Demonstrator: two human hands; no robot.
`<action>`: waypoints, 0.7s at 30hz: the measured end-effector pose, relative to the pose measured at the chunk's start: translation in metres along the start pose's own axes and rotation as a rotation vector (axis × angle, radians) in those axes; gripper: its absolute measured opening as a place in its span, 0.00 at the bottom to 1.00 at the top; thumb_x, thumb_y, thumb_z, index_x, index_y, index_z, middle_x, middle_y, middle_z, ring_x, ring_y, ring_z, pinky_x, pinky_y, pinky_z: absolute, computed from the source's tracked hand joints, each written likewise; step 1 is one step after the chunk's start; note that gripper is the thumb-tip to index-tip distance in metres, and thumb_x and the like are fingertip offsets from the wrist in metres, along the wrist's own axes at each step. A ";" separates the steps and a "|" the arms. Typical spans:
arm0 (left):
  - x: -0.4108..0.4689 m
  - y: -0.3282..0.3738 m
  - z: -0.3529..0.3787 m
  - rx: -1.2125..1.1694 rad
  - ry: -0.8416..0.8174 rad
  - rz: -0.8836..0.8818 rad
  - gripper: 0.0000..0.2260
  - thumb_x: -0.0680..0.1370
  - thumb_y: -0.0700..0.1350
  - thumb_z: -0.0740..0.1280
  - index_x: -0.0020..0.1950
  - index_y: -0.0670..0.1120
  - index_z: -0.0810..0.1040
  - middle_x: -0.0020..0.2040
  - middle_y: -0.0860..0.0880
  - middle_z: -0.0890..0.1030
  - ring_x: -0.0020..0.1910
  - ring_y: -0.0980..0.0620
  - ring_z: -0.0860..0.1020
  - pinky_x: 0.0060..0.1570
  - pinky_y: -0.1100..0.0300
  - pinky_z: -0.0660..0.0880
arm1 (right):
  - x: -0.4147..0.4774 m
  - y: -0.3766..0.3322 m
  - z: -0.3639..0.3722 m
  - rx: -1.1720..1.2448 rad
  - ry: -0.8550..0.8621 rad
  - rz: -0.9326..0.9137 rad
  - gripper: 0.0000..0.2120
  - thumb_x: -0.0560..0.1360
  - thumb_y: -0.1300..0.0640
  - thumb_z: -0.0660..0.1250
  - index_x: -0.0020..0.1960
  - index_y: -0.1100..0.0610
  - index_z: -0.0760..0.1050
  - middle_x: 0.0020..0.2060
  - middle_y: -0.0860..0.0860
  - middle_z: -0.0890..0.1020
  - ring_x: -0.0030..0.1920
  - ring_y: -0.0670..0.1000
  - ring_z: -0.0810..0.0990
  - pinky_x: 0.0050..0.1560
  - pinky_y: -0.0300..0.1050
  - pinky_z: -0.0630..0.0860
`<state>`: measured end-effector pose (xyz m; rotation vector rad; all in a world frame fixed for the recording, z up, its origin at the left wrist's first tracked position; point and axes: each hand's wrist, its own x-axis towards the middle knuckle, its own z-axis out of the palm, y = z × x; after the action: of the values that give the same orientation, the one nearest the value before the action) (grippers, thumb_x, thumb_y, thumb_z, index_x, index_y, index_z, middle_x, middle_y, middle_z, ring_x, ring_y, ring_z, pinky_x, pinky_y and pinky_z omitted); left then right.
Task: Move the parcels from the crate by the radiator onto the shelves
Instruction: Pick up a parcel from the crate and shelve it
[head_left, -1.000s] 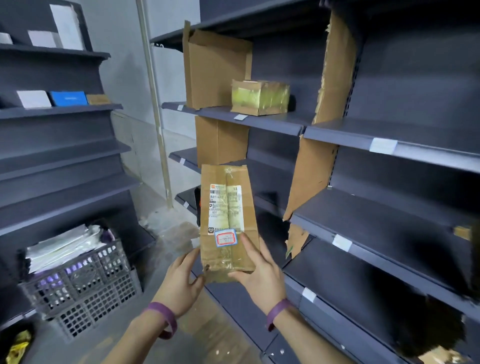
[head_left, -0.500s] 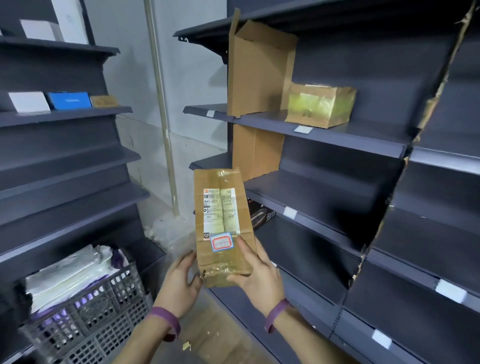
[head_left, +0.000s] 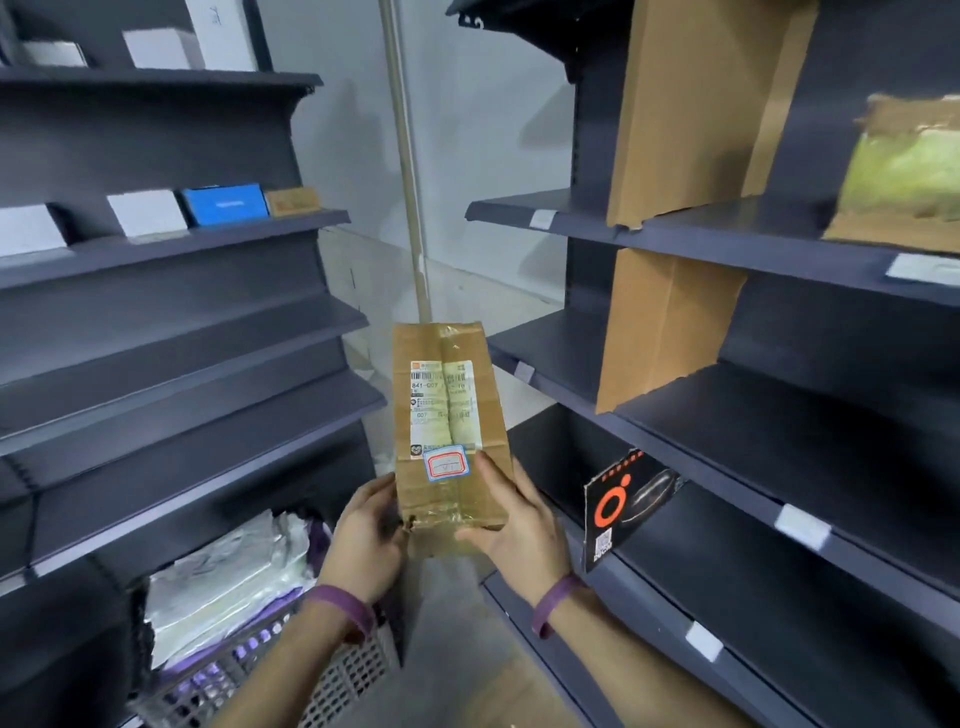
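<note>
Both hands, left hand (head_left: 370, 535) and right hand (head_left: 511, 525), grasp the lower end of a taped cardboard parcel (head_left: 448, 426), held upright between two shelving units. Reading its label first should settle which shelf (head_left: 727, 244) suits; the crate (head_left: 249, 670) sits lower left.

Just right of the right hand (head_left: 511, 530), a black packet (head_left: 621, 506) printed with an orange ring leans upright. It carries what looks like a QR code near its lower corner, though the print is too blurred to be sure. Higher and further right of that hand stands a lower cardboard sheet (head_left: 660, 332), folded along a vertical crease, with an upper cardboard sheet (head_left: 691, 104) directly above it. White paper tags (head_left: 802, 526) show to the right. Up and left of the left hand (head_left: 363, 535) sits a blue box (head_left: 224, 204), with a small brown box (head_left: 292, 201) just beside it on one side and a white box (head_left: 148, 213) on the other. Above both hands a pale pipe (head_left: 405, 156) runs up the grey wall (head_left: 493, 130).
</note>
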<state>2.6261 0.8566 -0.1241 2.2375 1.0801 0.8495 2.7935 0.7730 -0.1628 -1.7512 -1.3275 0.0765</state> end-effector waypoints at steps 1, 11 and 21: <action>0.012 -0.004 -0.001 -0.001 0.024 0.004 0.20 0.71 0.30 0.68 0.62 0.42 0.78 0.61 0.49 0.75 0.62 0.51 0.73 0.62 0.66 0.64 | 0.014 0.001 0.005 0.008 0.000 -0.013 0.45 0.65 0.46 0.77 0.70 0.26 0.51 0.75 0.34 0.56 0.68 0.44 0.71 0.61 0.45 0.75; 0.123 -0.049 0.008 -0.046 0.187 -0.044 0.19 0.72 0.27 0.63 0.57 0.43 0.82 0.62 0.48 0.78 0.60 0.49 0.76 0.61 0.59 0.70 | 0.113 0.024 0.051 -0.066 -0.021 -0.013 0.46 0.65 0.42 0.76 0.71 0.28 0.49 0.76 0.35 0.53 0.64 0.48 0.75 0.59 0.46 0.77; 0.247 -0.084 0.043 -0.185 0.055 0.046 0.22 0.71 0.24 0.58 0.55 0.41 0.83 0.63 0.48 0.77 0.63 0.51 0.73 0.63 0.68 0.64 | 0.191 0.049 0.073 -0.161 0.116 0.152 0.45 0.62 0.41 0.74 0.68 0.22 0.49 0.71 0.26 0.56 0.59 0.48 0.79 0.57 0.47 0.78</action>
<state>2.7359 1.0972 -0.1315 2.1030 0.9364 0.9936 2.8708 0.9685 -0.1537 -1.9608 -1.1418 -0.0469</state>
